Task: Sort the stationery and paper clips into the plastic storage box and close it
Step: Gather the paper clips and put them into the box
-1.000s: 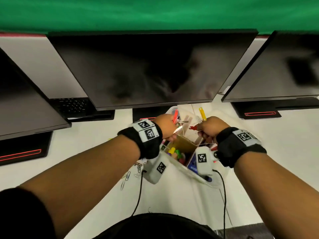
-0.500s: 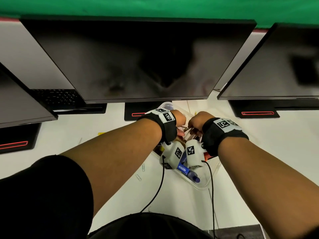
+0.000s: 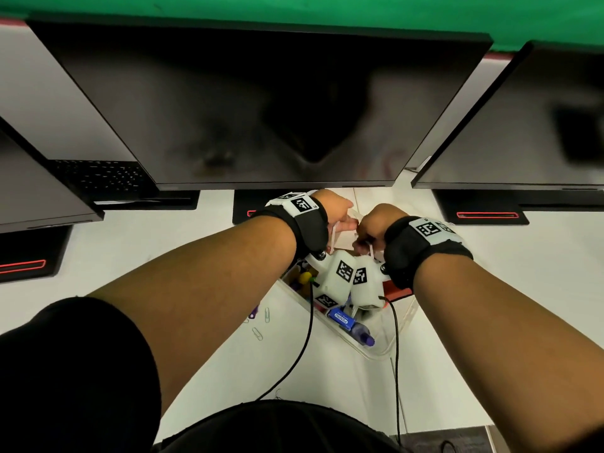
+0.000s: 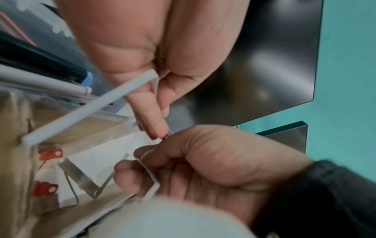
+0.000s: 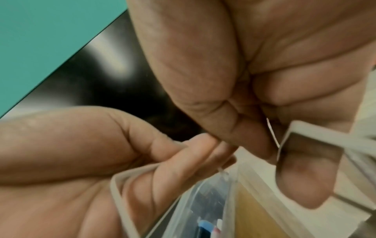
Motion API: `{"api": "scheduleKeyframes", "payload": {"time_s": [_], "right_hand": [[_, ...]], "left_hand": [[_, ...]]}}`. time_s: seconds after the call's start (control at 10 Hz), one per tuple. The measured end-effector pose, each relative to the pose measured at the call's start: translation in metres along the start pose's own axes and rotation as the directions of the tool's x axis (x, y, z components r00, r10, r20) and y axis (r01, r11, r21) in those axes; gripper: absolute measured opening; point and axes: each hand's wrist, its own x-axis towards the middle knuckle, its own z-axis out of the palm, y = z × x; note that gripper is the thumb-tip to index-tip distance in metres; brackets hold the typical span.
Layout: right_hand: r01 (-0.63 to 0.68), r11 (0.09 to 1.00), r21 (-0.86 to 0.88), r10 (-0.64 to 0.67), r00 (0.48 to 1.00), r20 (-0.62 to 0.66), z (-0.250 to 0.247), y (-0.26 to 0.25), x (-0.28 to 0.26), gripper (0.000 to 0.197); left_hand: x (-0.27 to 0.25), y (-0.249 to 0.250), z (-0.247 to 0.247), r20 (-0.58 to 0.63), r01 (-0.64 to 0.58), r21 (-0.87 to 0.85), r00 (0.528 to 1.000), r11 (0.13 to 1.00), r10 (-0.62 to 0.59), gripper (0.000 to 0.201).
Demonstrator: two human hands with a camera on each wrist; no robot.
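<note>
Both hands sit over the far end of the plastic storage box [image 3: 385, 349], the end away from my body. My left hand [image 3: 333, 210] has its fingers curled round the left white frame [image 4: 91, 106], a thin rectangular bail hinged on the box. My right hand [image 3: 376, 223] has thumb and fingers closed round the right white frame [image 5: 295, 128], and the knuckles of the two hands almost touch. I can't tell if a lid is seated under them. Inside the box under my hands are binder clips [image 4: 81, 180] and red clips [image 4: 50, 154], and the blue tube [image 3: 348, 322] lies at the box's near end. A few loose paper clips [image 3: 258, 333] lie on the desk just left of the box, so sorting doesn't look finished. My read is that the frames are light, stiff-ish thin plastic, smooth and a bit springy, likely to twist if pulled from one corner — better to hold mid-bar, one per hand, and swing them evenly. The box itself looks light and clear-walled, so it may skid on the desk. Paper clips are small and flat — slide them to an edge or pinch them by fingertip.
</note>
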Motion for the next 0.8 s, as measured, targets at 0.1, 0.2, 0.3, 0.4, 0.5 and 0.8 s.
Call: {"api": "scheduleKeyframes", "payload": {"time_s": [0.1,0.2,0.3,0.4,0.5,0.8], "right_hand": [[0.003,0.967,0.254,-0.002,1.000,-0.001,-0.002,0.004,0.007,0.016],[-0.004,0.942,0.336,0.011,1.000,-0.020,0.000,0.008,0.012,0.025],[0.039,0.955,0.293,-0.024,0.998,-0.056,0.006,0.014,0.011,0.034],[0.121,0.988,0.094,-0.113,0.990,-0.086,0.007,0.019,0.008,0.033],[0.039,0.944,0.327,-0.016,0.997,-0.074,0.006,0.023,0.010,0.033],[0.055,0.973,-0.225,-0.052,0.998,0.019,0.022,0.031,-0.003,0.034]], "left_hand": [[0.000,0.000,0.002,-0.049,-0.062,-0.132,0.997,0.989,0.056,0.047],[-0.001,-0.007,0.002,-0.037,-0.064,-0.079,0.997,0.995,0.061,0.047],[-0.003,-0.015,0.002,0.023,-0.060,0.008,0.998,0.998,0.060,0.055],[-0.004,-0.021,-0.001,0.095,-0.038,0.098,0.995,0.994,0.029,0.058],[-0.003,-0.025,-0.012,0.095,-0.028,0.167,0.995,0.986,0.012,0.049],[-0.007,-0.034,-0.054,-0.025,-0.120,0.175,0.992,0.977,0.126,0.030]]}}
